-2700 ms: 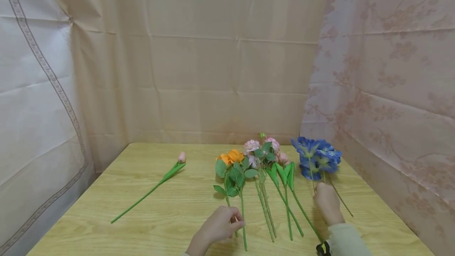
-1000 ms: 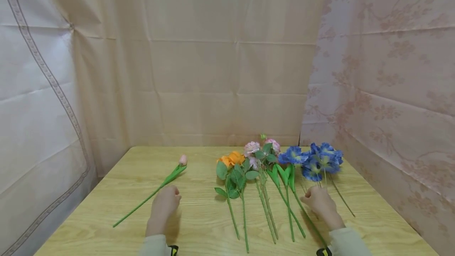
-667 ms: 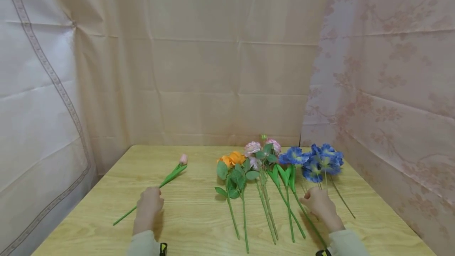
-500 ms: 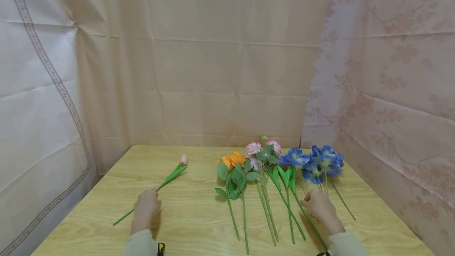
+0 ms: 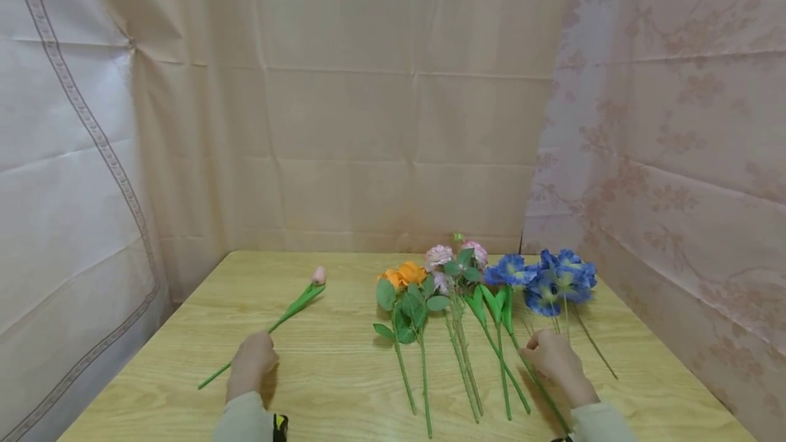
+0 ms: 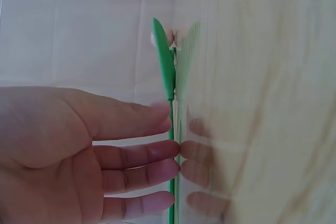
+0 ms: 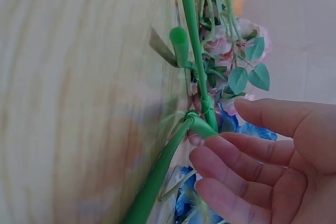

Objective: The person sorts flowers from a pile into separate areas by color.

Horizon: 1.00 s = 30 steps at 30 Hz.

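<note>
A pink tulip (image 5: 318, 275) with a green stem lies aslant on the left of the table (image 5: 344, 380). My left hand (image 5: 253, 360) is over the middle of its stem. In the left wrist view, thumb and nearly straight fingers lie against the stem, fingertips down at the tabletop; no firm grip shows. My right hand (image 5: 555, 360) hovers by the stems below the blue flowers (image 5: 561, 282), loosely bent and holding nothing in the right wrist view. Close to its fingertips runs a thick green stem (image 7: 163, 166); several green-leaved stems (image 5: 500, 353) lie left of it.
Orange flowers (image 5: 405, 273) with leafy stems and pink flowers (image 5: 439, 258) on thin stems lie in a row at centre right. Beige cloth (image 5: 368, 108) hangs behind the table, and a floral-patterned curtain (image 5: 694, 176) borders the right side.
My left hand has gone left from the orange flowers' stems to the tulip's stem. My right hand has shifted slightly, and one blue bloom now lies further left, over the green-leaved stems.
</note>
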Each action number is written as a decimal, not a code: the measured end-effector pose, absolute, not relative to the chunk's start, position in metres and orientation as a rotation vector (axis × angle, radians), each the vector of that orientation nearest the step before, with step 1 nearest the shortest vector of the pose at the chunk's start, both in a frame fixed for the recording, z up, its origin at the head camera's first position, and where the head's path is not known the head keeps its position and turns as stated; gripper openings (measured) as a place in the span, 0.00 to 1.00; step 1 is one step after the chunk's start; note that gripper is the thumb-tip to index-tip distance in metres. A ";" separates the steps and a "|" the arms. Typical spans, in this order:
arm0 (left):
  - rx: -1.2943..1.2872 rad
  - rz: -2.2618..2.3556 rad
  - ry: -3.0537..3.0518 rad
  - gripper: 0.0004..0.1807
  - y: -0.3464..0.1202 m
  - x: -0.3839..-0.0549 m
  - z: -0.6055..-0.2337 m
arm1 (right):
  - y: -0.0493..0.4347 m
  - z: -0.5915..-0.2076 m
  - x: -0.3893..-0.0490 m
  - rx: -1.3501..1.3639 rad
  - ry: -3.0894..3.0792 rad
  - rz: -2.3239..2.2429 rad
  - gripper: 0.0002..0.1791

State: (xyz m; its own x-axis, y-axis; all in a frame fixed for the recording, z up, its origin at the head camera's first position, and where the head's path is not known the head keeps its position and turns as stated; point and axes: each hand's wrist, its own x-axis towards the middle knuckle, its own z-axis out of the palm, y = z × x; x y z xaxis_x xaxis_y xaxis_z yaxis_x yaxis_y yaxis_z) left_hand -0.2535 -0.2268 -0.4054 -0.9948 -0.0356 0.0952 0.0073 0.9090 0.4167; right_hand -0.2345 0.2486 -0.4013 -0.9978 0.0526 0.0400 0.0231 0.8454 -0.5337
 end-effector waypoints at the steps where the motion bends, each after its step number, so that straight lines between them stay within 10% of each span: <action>1: 0.024 -0.643 -2.968 0.03 -0.226 -0.253 -0.406 | 0.249 -0.401 -0.235 -0.060 -2.966 0.856 0.07; 9: 0.016 -0.595 -2.951 0.17 -0.225 -0.253 -0.407 | 0.250 -0.401 -0.235 -0.036 -2.968 0.846 0.07; 30: 0.274 -0.666 -2.898 0.04 -0.239 -0.264 -0.411 | 0.247 -0.404 -0.235 -0.081 -2.988 0.921 0.07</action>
State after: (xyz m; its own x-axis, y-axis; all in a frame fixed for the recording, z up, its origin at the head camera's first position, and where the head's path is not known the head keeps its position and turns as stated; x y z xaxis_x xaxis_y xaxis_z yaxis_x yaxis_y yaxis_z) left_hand -0.2639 -0.2385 -0.4115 -0.9713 -0.2113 0.1094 -0.1423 0.8845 0.4444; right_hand -0.2355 0.2472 -0.4039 -0.9986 0.0534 -0.0019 0.0452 0.8251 -0.5632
